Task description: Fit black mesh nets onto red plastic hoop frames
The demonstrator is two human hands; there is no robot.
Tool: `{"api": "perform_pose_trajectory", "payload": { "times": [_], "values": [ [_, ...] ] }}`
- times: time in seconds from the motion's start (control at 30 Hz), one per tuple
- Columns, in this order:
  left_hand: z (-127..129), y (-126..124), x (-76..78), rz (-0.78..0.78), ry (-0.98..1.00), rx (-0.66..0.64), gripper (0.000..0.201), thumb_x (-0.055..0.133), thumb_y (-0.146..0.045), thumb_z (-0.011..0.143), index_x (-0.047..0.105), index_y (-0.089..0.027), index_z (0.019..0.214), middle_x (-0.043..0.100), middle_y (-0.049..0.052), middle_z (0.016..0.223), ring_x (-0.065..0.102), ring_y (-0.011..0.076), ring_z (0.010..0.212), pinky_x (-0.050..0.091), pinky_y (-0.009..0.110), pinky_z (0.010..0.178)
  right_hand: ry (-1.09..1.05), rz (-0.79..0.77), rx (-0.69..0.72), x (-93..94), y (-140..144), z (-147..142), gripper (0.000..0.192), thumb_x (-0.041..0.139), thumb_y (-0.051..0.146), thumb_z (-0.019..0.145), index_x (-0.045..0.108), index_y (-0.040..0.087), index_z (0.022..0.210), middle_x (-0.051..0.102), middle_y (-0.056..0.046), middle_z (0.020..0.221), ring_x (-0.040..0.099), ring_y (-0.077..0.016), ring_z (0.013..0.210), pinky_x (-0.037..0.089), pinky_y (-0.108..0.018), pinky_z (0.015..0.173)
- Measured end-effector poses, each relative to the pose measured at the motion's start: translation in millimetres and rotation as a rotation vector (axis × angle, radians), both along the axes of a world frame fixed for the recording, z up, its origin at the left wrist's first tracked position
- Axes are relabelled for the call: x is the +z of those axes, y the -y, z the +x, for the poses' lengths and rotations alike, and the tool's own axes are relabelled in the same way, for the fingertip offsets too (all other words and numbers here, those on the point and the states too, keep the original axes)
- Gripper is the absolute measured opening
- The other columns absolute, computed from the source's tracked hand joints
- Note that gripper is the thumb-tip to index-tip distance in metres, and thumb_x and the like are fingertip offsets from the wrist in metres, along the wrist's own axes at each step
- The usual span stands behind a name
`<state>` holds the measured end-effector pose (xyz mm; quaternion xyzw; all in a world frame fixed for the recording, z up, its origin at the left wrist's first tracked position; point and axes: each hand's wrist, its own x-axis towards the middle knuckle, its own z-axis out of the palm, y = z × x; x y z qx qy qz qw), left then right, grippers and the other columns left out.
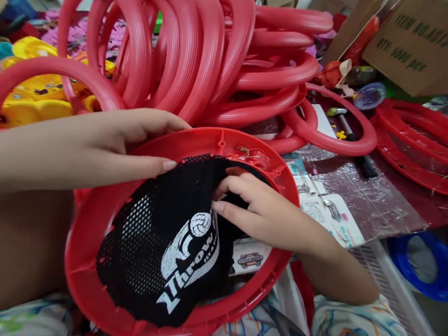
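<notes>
item: red plastic ring (87, 261), round, ribbed rim, held tilted in the person's lap, low centre of the view. top edge carries a small metal fitting (248, 152).

item: black mesh net (157, 245), stretched partly across the ring; hooked along the lower left rim, loose at the upper right. white print reads "throw", with a ball emblem above it; smaller lettering beside it too small to read.

left hand (134, 141): lies flat over the ring's upper left rim, fingers together and extended, thumb tip resting on the top edge of the net.

right hand (259, 206): inside the ring at the upper right, fingers curled, pinching the loose edge of the net between thumb and fingertips.

stock nearby: stack of red rings (201, 48), same pattern, leaning just behind the held ring; more red rings (421, 146) lying flat at far right. yellow plastic parts (33, 93) at left. hammer (345, 128) with a black handle lying inside a flat ring. cardboard box (424, 44) at upper right, printed upside down, "qty: 5000 pcs" legible, the line above it unclear. printed label cards (332, 211) under clear wrap to the right of the held ring, text too small to read; another card shows through the ring beneath the net. blue ring (438, 285) at lower right.
</notes>
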<state>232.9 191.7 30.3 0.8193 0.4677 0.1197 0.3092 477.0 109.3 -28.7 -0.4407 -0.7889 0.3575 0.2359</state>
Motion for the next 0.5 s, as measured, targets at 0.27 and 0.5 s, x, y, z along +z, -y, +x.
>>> {"api": "perform_pose_trajectory", "payload": {
  "times": [0.27,0.5],
  "values": [
    [26.4,-12.5,-5.5,0.082,-0.082,0.012,0.082,0.061,-0.072,0.077,0.044,-0.027,0.143,0.068,0.0,0.099,0.063,0.0127,0.072,0.054,0.025,0.066,0.052,0.312,-0.072,-7.8,4.4,-2.8,0.019,0.057,0.018,0.096,0.072,0.012,0.088,0.06,-0.006,0.087,0.06,-0.0156,0.083,0.049,-0.028,0.074],
    [30.6,-16.9,-10.6,0.1,-0.241,-0.137,0.044,0.061,-0.051,0.082,0.072,-0.018,0.108,0.071,-0.001,0.085,0.062,0.0137,0.07,0.051,0.025,0.068,0.015,0.655,-0.108,-14.8,8.4,-2.6,0.016,0.059,0.012,0.095,0.073,0.003,0.094,0.07,-0.008,0.082,0.063,-0.0134,0.074,0.053,-0.025,0.071]
  ]
}}
